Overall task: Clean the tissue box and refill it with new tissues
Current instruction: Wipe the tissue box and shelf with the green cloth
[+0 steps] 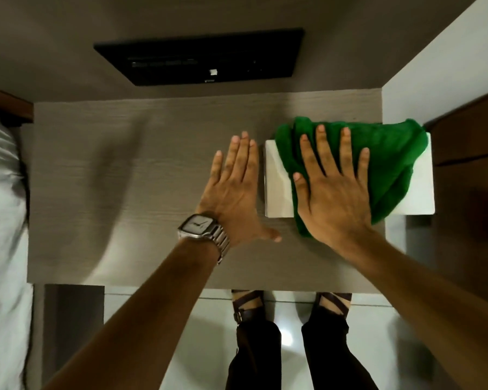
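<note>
The white tissue box (276,190) sits on the right part of the grey wood-grain worktop (124,178), its right end just past the worktop's right edge and close to the white wall. A green cloth (383,161) is draped over most of its top, hanging over the far edge and down past the near edge, so only the left strip and the right end of the box show. Any opening in the box and whatever it holds are hidden under the cloth.

The right hand (333,198) lies flat on the cloth with its fingers (320,144) spread and straight, pressing down rather than gripping. The left hand (231,190) rests palm-down on the worktop just beside the box's left end, fingers extended and close together, thumb pointing toward the cloth, holding nothing; whether it touches the box cannot be told. A metal wristwatch (200,229) is on the left wrist.

On the wall beyond the worktop is a dark flat screen (200,56), blurred. White bedding (3,209) is cut off at the left edge. Below the worktop's near edge, two sandalled feet (248,305) stand on a glossy pale floor (288,339).
</note>
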A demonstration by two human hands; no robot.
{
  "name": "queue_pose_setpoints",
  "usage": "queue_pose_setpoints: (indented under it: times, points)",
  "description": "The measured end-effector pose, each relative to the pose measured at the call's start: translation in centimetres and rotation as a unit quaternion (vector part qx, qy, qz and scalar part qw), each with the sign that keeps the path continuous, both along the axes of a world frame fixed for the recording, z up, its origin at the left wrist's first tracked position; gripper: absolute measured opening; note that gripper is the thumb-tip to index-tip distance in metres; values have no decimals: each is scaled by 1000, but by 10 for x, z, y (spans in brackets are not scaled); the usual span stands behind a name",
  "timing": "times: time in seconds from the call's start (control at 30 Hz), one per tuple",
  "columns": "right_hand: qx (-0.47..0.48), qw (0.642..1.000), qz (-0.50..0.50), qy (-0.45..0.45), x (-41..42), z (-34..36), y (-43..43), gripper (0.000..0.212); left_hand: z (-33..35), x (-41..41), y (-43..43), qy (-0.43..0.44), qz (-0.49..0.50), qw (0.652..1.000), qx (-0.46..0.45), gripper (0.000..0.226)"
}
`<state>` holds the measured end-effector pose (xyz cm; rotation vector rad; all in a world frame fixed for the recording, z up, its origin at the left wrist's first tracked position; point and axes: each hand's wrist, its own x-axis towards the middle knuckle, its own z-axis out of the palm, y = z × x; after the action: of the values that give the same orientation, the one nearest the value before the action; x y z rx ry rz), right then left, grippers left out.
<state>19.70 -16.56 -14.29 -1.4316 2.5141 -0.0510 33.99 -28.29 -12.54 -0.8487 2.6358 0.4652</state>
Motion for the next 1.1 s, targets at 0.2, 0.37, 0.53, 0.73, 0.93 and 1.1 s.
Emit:
queue_pose_setpoints:
  times: [0.2,0.37,0.53,0.73,0.93,1.1]
  points:
    - [-33,999,2,-19,11,0,-8,59,-4,-23,-7,-16,-7,1000,-12,153]
    - [-25,997,70,-33,18,0,-10,59,-5,-17,-11,-29,-4,999,-23,149]
    - [16,999,33,13,-41,2,40,61,1,-12,-14,-30,10,999,-22,149]
    - [15,997,-73,27,-40,2,8,69,-2,-15,-12,-34,13,999,-35,152]
    - [-23,999,26,-24,22,-2,-33,65,-1,-27,-10,-47,-22,998,-40,150]
    - [-40,996,82,-25,-7,1,-10,60,6,-25,-13,-76,-22,996,-39,152]
